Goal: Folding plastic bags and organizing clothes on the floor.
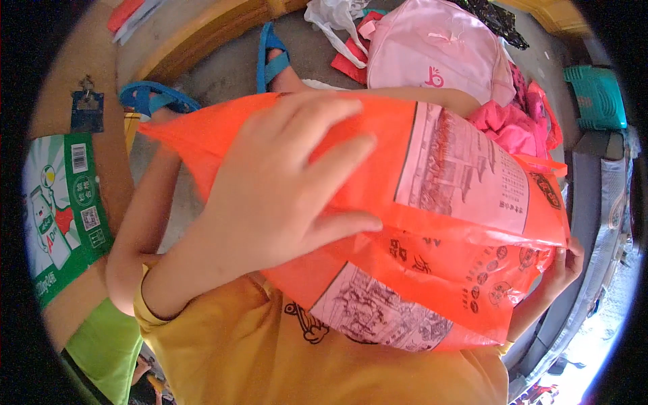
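Here, one orange-red plastic bag (398, 233) with pale printed panels, before the yellow shirt (378, 378).

Left hand (287, 165): back upward, fingers and thumb spread over the bag's left part. Right hand (570, 262): at the bag's right edge, fingers bent, partly hidden; whether it pinches the plastic, cannot tell. Surroundings: pink backpack (432, 54) and crumpled pink cloth (509, 128) beyond; green-printed cardboard box (64, 209) at left; blue sandals (158, 96) on the feet.

The red bag (432, 229) (left corner blurred) partly hides the right hand (572, 263); the bag interior is concealed. The lower edge cuts off the yellow shirt (324, 371). Lower-right objects (540, 393) are too small to identify.
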{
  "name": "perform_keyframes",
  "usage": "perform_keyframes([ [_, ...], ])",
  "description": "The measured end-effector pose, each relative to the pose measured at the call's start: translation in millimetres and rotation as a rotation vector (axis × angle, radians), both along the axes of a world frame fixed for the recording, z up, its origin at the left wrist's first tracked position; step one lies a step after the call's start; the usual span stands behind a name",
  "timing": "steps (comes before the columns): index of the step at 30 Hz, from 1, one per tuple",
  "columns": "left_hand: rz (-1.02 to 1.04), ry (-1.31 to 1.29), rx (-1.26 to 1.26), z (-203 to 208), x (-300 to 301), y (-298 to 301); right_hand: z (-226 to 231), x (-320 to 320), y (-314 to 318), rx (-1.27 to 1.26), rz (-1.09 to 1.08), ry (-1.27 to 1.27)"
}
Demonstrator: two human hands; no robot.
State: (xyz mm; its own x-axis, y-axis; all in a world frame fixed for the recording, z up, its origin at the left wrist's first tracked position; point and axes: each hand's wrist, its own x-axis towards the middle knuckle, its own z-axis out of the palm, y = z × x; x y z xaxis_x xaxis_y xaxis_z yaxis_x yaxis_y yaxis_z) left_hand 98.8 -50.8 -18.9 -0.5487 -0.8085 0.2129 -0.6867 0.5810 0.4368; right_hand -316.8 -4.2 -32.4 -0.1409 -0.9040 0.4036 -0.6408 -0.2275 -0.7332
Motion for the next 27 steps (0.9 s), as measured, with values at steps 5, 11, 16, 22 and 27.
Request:
perform_keyframes([
  [5, 0.118, -0.049, 0.105, -16.6, 5.5, -8.6, 16.5, 8.8, -10.2, 0.304, 0.150, -0.269],
  [11, 0.092, -0.068, 0.132, -27.8, 8.3, -27.6, 21.7, 73.6, -23.8, 0.171, 0.095, -0.204],
  [16, 0.100, -0.081, 0.097, -33.9, 16.1, -38.6, 24.7, 71.7, -14.5, 0.133, 0.047, -0.354],
  [22, 0.138, -0.042, 0.054, -46.6, 23.3, -35.2, 33.0, 77.2, -7.4, -0.068, 0.000, -0.246],
  [27, 0.195, -0.090, -0.088, -54.8, 20.3, -36.7, 30.2, 71.0, -5.0, -0.043, -0.074, -0.225],
])
